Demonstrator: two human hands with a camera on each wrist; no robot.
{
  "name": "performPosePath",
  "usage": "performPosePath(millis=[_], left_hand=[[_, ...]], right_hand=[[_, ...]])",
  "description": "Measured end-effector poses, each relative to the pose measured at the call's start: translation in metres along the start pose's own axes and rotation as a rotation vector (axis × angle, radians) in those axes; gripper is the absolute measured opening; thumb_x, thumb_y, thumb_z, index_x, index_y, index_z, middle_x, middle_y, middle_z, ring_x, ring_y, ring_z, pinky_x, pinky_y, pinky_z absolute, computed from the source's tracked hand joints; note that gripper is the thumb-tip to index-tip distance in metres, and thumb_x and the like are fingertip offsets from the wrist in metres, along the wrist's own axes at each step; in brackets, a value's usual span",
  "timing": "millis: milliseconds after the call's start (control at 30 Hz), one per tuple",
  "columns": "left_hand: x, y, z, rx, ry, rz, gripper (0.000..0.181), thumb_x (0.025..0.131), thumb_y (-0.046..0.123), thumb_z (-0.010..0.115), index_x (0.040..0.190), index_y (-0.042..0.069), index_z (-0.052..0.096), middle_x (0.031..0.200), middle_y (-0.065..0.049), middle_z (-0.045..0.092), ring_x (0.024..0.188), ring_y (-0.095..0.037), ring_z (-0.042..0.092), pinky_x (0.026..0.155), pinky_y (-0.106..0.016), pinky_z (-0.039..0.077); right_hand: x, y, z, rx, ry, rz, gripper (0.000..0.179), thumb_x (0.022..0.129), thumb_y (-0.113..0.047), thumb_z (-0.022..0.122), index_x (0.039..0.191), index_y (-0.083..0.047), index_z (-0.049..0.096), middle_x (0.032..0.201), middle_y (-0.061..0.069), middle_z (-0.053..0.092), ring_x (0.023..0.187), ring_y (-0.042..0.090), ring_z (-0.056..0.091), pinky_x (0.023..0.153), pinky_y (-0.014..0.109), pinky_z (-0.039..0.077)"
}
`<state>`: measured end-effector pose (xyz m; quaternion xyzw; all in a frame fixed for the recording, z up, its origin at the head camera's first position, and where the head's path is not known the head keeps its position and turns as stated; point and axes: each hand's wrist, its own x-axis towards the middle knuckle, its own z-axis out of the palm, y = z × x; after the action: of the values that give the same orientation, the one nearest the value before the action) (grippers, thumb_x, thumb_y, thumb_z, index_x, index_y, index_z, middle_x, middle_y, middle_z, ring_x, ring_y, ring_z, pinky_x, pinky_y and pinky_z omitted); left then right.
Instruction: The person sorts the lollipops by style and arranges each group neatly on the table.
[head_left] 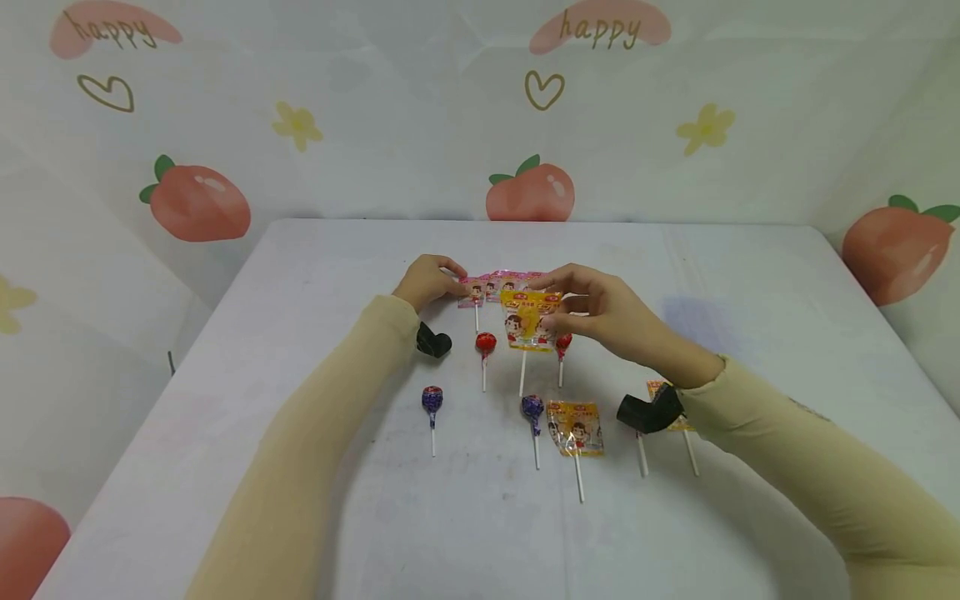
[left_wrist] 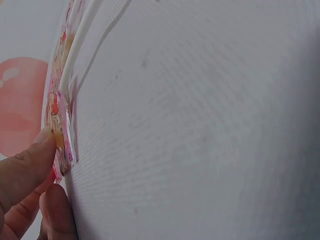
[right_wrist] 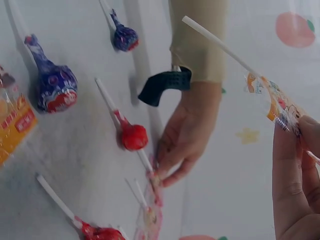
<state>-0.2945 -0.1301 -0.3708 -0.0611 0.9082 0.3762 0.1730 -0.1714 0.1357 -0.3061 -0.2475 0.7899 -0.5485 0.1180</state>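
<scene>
My left hand (head_left: 430, 281) is at the back of the table, thumb and finger pinching the edge of a pink-wrapped lollipop (head_left: 473, 292). That pink wrapper (left_wrist: 55, 112) stands at the thumb tip in the left wrist view. It lies at the left end of a row of pink-wrapped lollipops (head_left: 512, 284), partly hidden by my right hand (head_left: 611, 317). The right hand pinches a yellow-wrapped lollipop (head_left: 527, 323) by its wrapper and holds it up, the white stick (right_wrist: 220, 45) pointing down in the head view.
Two red lollipops (head_left: 486, 342) lie in front of the pink row. Nearer are two purple lollipops (head_left: 432, 399) and a yellow-wrapped lollipop (head_left: 577, 429). Another yellow wrapper (head_left: 681, 423) is partly covered by the right wrist's black camera (head_left: 649, 410). A printed cloth (head_left: 420, 167) hangs behind the table.
</scene>
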Motion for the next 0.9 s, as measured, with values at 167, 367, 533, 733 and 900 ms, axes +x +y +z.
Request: performPosePath(millis=[167, 367, 533, 733, 900], left_hand=[[-0.001, 0.0, 0.0, -0.006, 0.004, 0.001, 0.031, 0.083, 0.02, 0.077, 0.112, 0.013, 0.069, 0.134, -0.008, 0.052, 0.117, -0.025, 0.043, 0.108, -0.041, 0.033], [-0.002, -0.001, -0.001, -0.009, -0.003, -0.002, 0.032, 0.083, 0.02, 0.076, 0.113, 0.013, 0.068, 0.134, -0.008, 0.052, 0.117, -0.025, 0.042, 0.106, -0.04, 0.036], [-0.002, -0.001, -0.001, -0.003, -0.003, 0.003, 0.033, 0.083, 0.02, 0.076, 0.113, 0.013, 0.068, 0.134, -0.008, 0.052, 0.115, -0.024, 0.043, 0.105, -0.04, 0.036], [-0.002, 0.0, 0.0, 0.008, -0.003, -0.003, 0.032, 0.083, 0.022, 0.077, 0.113, 0.015, 0.069, 0.132, -0.008, 0.053, 0.115, -0.025, 0.043, 0.105, -0.041, 0.036], [-0.003, 0.0, -0.001, 0.01, -0.004, 0.004, 0.033, 0.083, 0.022, 0.076, 0.114, 0.015, 0.068, 0.132, -0.008, 0.053, 0.116, -0.025, 0.043, 0.106, -0.042, 0.036]], right_hand=[[-0.001, 0.003, -0.012, 0.06, 0.056, -0.037, 0.04, 0.087, -0.006, 0.07, 0.125, -0.002, 0.057, 0.122, 0.006, 0.057, 0.087, 0.019, 0.066, 0.077, 0.032, 0.057], [-0.001, 0.01, -0.026, 0.108, 0.121, -0.085, 0.034, 0.088, -0.003, 0.068, 0.12, -0.005, 0.059, 0.111, 0.0, 0.061, 0.083, 0.013, 0.066, 0.074, 0.03, 0.057], [-0.001, 0.018, -0.036, 0.105, 0.175, -0.068, 0.033, 0.088, -0.003, 0.068, 0.12, -0.01, 0.06, 0.108, -0.003, 0.063, 0.085, 0.011, 0.066, 0.074, 0.027, 0.056], [0.0, 0.029, -0.046, 0.013, 0.263, 0.026, 0.037, 0.09, -0.011, 0.068, 0.125, -0.008, 0.056, 0.109, -0.002, 0.063, 0.089, 0.008, 0.067, 0.077, 0.023, 0.055], [0.003, 0.036, -0.051, -0.009, 0.295, 0.069, 0.04, 0.09, -0.014, 0.069, 0.126, -0.006, 0.054, 0.107, -0.002, 0.063, 0.087, 0.007, 0.067, 0.076, 0.021, 0.054]])
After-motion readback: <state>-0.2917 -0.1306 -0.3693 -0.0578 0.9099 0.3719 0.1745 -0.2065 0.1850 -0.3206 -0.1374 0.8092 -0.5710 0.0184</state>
